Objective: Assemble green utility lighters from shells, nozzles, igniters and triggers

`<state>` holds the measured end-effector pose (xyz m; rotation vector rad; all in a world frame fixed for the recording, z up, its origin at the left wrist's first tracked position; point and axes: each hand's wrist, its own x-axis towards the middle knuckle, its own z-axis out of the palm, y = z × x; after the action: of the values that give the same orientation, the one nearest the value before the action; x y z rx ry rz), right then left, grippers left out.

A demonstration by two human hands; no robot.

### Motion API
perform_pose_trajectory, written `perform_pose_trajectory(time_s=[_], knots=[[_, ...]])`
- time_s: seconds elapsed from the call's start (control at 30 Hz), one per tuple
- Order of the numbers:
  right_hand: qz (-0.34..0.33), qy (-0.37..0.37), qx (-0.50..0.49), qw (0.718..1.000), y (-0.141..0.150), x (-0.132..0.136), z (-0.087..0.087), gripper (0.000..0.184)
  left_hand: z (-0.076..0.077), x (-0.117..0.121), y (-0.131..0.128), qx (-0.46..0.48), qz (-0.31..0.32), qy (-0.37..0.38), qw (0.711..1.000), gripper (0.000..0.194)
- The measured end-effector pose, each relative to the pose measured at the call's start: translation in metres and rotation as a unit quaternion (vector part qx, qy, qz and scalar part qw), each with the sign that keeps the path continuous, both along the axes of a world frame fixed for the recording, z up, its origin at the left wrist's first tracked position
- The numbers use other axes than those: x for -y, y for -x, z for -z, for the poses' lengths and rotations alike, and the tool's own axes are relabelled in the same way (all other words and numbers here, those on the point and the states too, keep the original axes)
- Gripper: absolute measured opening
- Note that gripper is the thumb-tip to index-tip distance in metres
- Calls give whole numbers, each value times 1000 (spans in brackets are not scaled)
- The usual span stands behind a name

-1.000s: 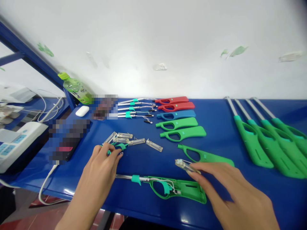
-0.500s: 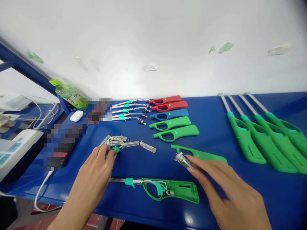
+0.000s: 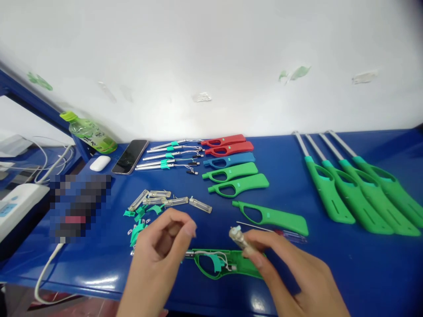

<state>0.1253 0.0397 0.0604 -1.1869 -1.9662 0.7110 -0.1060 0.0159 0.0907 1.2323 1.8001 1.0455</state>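
Observation:
My right hand [image 3: 294, 268] pinches a clear lighter fuel tank [image 3: 239, 237] between thumb and fingers, its valve end pointing up and left. Thumb and index finger pressed together, my left hand [image 3: 160, 253] hovers over the table's near side; anything between its fingertips is too small or hidden to make out. Below both hands lies an opened green lighter half-shell [image 3: 244, 264], with a teal trigger [image 3: 217, 263] and white wires inside. Left of it, teal plastic parts [image 3: 137, 233] lie in a loose pile, partly behind my left hand. Several more clear fuel tanks [image 3: 176, 201] rest just beyond.
A green shell half [image 3: 284, 220] and a screwdriver [image 3: 291, 236] lie behind my right hand. Red, blue and green shells [image 3: 238, 185] line up farther back beside metal lighter tubes [image 3: 158, 155]. Assembled green lighters [image 3: 360, 189] lie right. A phone [image 3: 130, 156] and bottle [image 3: 94, 134] stay left.
My left hand has moved right and toward me, away from the teal parts, uncovering the pile. My right hand has shifted left and nearer with the fuel tank, revealing the screwdriver.

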Motion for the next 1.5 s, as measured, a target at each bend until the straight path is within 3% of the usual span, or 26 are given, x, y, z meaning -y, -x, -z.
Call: perform_pose_trajectory(time_s=[0.17,0.3,0.7,1.07,1.5], knots=[[-81,59,-40,994,8,5,-3,11,9,-7,-24,208,-15,-2,978,23],[-86,58,-34,994,10,4,-3,13,12,-2,-28,283,-44,24,958,20],[-46,0,-8,999,6,3,9,21,2,7,-42,256,-94,0,962,27],[-40,-18,-2,999,6,1,6,20,2,8,-46,232,-83,-8,969,28],[-39,-33,4,999,5,2,11,22,2,8,-49,277,-85,-14,957,24]])
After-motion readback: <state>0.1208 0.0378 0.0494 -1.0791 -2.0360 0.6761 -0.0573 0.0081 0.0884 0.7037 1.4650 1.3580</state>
